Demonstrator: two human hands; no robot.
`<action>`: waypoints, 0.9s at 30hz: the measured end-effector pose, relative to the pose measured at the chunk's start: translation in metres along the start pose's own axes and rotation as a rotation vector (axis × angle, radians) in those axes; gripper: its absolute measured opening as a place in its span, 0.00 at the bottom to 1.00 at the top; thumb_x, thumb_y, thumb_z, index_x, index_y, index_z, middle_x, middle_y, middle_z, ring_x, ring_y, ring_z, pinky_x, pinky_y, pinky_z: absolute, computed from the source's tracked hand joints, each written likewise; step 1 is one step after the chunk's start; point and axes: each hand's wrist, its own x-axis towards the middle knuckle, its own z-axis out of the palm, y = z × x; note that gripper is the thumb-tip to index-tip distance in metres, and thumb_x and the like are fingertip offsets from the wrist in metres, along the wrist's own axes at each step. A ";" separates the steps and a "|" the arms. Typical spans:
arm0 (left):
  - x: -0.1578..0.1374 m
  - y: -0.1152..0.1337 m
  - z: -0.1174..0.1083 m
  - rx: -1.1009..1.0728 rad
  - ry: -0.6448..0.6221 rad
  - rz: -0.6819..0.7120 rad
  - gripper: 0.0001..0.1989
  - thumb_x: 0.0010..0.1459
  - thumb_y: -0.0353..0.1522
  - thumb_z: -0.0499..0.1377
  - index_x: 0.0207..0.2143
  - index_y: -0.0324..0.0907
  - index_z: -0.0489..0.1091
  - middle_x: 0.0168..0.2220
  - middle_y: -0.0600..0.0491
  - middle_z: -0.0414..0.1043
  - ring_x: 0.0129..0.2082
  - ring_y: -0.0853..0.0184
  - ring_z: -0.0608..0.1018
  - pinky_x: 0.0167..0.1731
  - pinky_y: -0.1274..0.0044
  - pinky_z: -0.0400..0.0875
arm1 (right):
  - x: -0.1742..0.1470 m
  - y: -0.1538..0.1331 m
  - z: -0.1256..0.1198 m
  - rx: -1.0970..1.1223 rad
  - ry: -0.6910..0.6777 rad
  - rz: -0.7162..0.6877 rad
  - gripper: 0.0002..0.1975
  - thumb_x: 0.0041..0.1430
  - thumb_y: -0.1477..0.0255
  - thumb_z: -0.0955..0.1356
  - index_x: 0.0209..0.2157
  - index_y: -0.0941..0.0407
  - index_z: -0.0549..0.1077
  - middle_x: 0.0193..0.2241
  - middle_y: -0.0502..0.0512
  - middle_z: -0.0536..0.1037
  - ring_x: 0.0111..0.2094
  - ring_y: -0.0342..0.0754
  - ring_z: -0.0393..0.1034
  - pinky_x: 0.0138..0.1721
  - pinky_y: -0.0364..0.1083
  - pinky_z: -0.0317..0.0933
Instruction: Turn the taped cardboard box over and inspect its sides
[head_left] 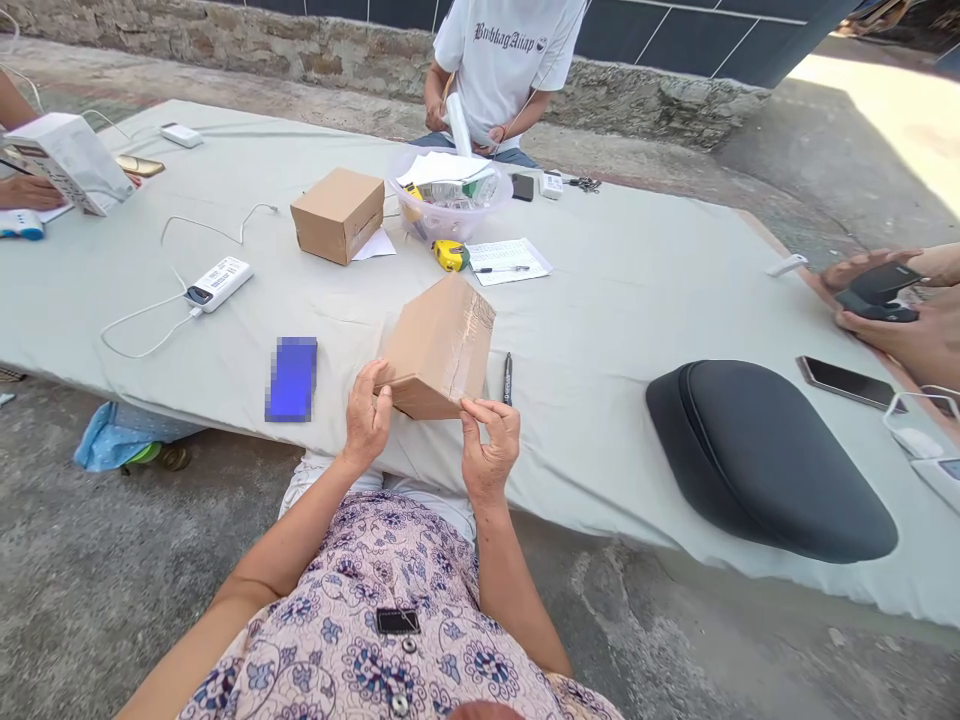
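Note:
A brown cardboard box (431, 335) with clear tape along its seam is tilted at the near edge of the table. My left hand (368, 415) grips its left near corner between thumb and fingers. With a pinch, my right hand (491, 445) holds the right near corner. The box's underside and far side are hidden. Just right of the box lies a black marker pen (508, 378). A blue pixelated rectangle (292, 380) lies to the left of my left hand.
Farther back are a second cardboard box (339, 215), a filled plastic basket (450, 215), a yellow tape measure (451, 255) and a paper sheet with a pen (510, 262). A white power bank (219, 285) lies left, a black cushion (772, 460) right. Other people sit around the table.

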 end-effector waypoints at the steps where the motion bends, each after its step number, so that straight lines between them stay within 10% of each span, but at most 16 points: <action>1: 0.001 0.005 0.000 -0.002 0.000 0.030 0.23 0.70 0.41 0.46 0.60 0.41 0.64 0.60 0.41 0.69 0.63 0.59 0.70 0.63 0.62 0.63 | 0.000 0.000 0.000 0.007 0.000 0.000 0.07 0.65 0.72 0.69 0.43 0.49 0.79 0.38 0.53 0.74 0.43 0.47 0.73 0.46 0.50 0.70; 21: 0.014 0.030 0.009 0.036 -0.076 0.096 0.28 0.67 0.44 0.52 0.65 0.45 0.59 0.64 0.42 0.66 0.66 0.57 0.67 0.64 0.62 0.63 | -0.009 0.002 0.003 0.067 -0.060 -0.041 0.11 0.66 0.72 0.67 0.48 0.48 0.76 0.43 0.55 0.73 0.46 0.48 0.72 0.43 0.49 0.72; 27: 0.015 0.023 -0.001 -0.062 -0.045 -0.066 0.26 0.66 0.42 0.52 0.64 0.44 0.61 0.63 0.43 0.67 0.63 0.58 0.71 0.62 0.65 0.67 | -0.024 0.021 0.016 0.070 -0.208 0.209 0.30 0.63 0.61 0.70 0.63 0.52 0.62 0.46 0.59 0.77 0.41 0.49 0.74 0.37 0.48 0.71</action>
